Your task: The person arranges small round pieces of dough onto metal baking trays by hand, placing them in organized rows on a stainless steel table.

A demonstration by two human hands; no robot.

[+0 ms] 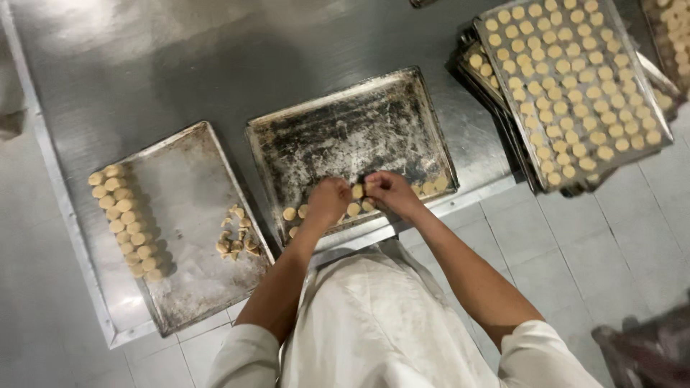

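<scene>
My left hand (327, 202) rests on the near edge of the dark, worn baking tray (338, 129) in the middle of the steel table (144, 57), fingers curled together over the small round dough pieces (355, 208) lined up there. My right hand (388, 190) sits just beside it, fingertips pinched together on one dough round (357, 190) between the two hands; whether the left fingers also grip it I cannot tell. More rounds run right along the tray's near edge. To the left lies a paler tray (187, 179) with a stacked row of dough discs (123, 219) along its left side and a small heap of scraps (236, 233) on its right. Far right, a stack of trays (575, 86) carries rows of shaped rounds.
</scene>
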